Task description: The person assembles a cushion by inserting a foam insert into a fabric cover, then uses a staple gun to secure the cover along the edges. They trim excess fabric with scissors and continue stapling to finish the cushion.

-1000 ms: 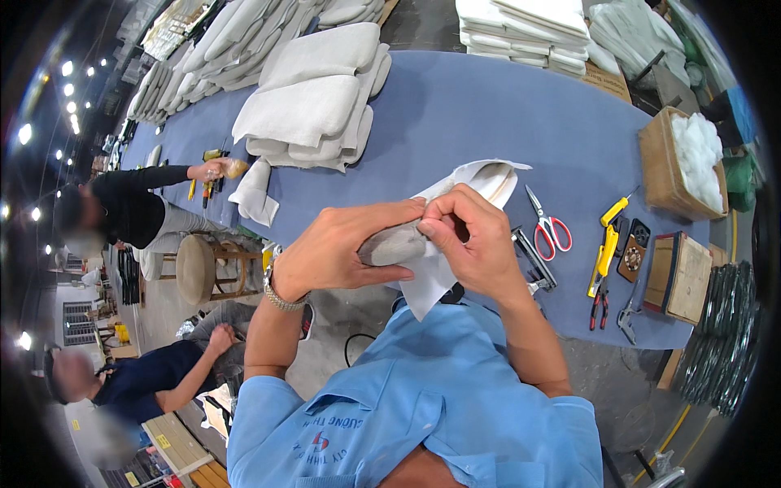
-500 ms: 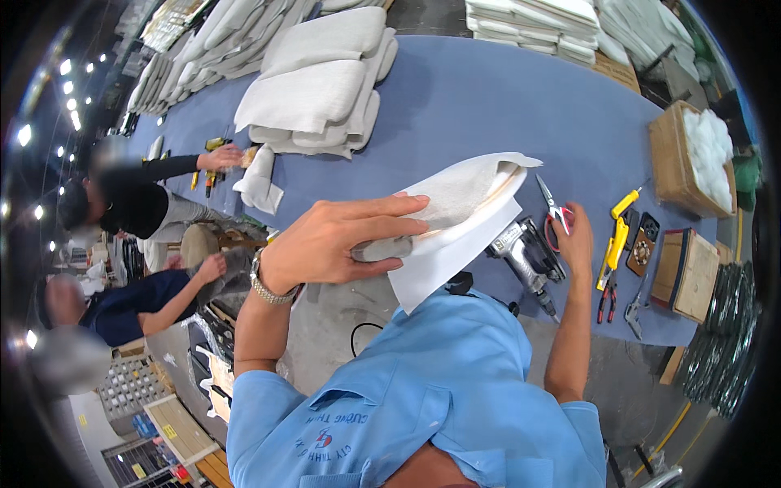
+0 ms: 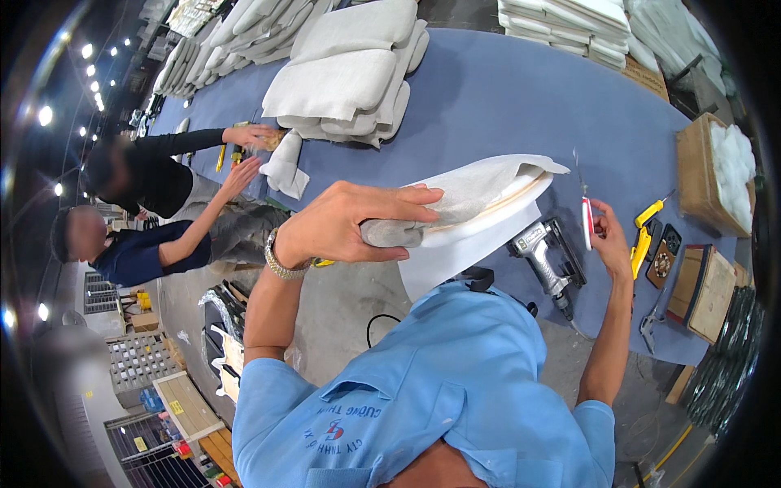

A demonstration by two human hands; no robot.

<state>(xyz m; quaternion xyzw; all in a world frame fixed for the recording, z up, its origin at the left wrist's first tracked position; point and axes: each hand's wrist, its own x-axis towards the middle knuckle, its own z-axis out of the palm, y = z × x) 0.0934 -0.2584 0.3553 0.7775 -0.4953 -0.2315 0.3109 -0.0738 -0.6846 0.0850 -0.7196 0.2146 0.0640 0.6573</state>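
My left hand (image 3: 346,224), with a metal watch on its wrist, grips the near left end of a padded panel (image 3: 480,193). Pale grey fabric covers its top, and layered edges show along its right side. From its underside a white sheet (image 3: 472,248) hangs down toward my shirt. Over the table to the right, my right hand (image 3: 610,236) is closed around the red-and-white handles of scissors (image 3: 586,218), whose blades point away from me. Between the panel and that hand lies a metal air staple gun (image 3: 541,259).
Right of my right hand lie a yellow-handled tool (image 3: 643,244), a dark device (image 3: 665,248) and a grey tool (image 3: 653,321). A carton of white stuffing (image 3: 701,175) stands beyond. Padded pieces (image 3: 342,77) are stacked far left. Two people (image 3: 175,236) work at the left.
The scissors have lifted and turned upright as my right hand moved right and a little toward me. The padded panel has shifted slightly right in the picture. One person's arm now reaches toward the table.
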